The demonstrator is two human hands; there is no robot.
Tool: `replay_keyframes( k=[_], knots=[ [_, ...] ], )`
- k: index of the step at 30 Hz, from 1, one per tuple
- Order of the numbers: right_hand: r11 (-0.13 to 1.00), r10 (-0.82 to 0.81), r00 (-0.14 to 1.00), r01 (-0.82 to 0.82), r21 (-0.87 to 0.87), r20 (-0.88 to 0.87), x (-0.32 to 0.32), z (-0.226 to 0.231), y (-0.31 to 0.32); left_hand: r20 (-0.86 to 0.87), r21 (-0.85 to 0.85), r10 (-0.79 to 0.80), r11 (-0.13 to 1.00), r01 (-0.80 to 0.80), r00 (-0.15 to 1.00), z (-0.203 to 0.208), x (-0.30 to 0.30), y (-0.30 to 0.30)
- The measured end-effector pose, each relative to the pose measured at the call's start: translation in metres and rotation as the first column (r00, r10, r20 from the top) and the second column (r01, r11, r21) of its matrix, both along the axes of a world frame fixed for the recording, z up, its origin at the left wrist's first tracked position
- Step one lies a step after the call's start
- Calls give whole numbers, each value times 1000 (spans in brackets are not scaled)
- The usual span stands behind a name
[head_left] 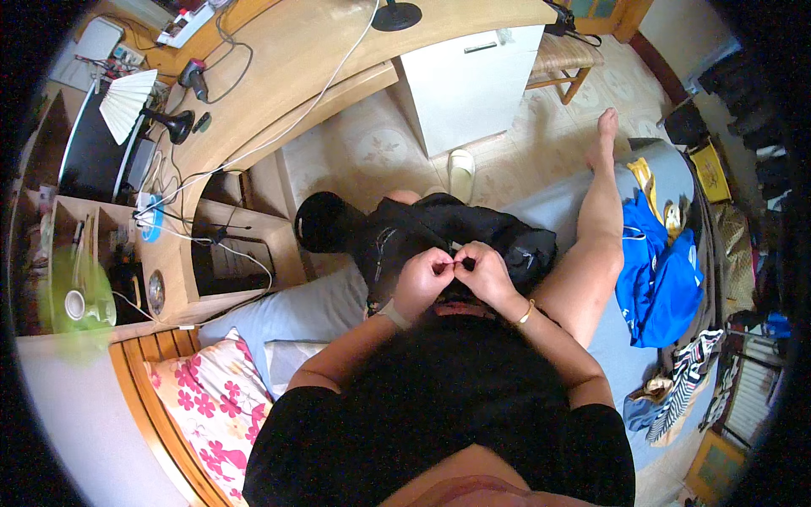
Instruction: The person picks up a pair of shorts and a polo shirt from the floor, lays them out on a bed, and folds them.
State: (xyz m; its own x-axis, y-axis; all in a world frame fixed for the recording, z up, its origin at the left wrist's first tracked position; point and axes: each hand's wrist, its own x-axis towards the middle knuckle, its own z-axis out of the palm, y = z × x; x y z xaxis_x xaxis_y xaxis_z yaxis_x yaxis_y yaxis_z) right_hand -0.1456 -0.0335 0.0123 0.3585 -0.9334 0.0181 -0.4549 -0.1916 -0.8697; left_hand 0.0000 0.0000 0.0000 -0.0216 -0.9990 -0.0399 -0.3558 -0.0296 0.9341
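Note:
A black garment lies bunched across my lap, with what looks like a zip on its left part. Above its near edge, my left hand and my right hand meet, their fingertips pinched together. Whatever sits between the fingertips is too small to make out. A pale band circles my left wrist, and a gold-coloured bracelet is on the right one. Just left of the garment is a black rounded shape.
I sit on a bed with a grey-blue sheet. Blue clothes lie to the right, a flowered pillow at left. A curved wooden desk carries a lamp, a hair dryer and cables. A pale slipper stands near a white cabinet.

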Motion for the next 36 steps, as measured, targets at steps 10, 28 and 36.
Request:
replay_keyframes(
  k=[10, 28, 36],
  knots=[
    [987, -46, 951, -3, 158, 305, -4, -19, -1, 35, 23, -26, 999, 25, 999, 5, -3, -6],
    [784, -202, 870, -132, 607, 450, -8, -10, 1, 443, -433, -14, 872, 227, 896, 19, 4, -2],
    [787, -200, 886, -109, 607, 418, -9, -14, 2, 541, -414, -75, 843, 343, 838, 17, 8, -2]
  ],
)
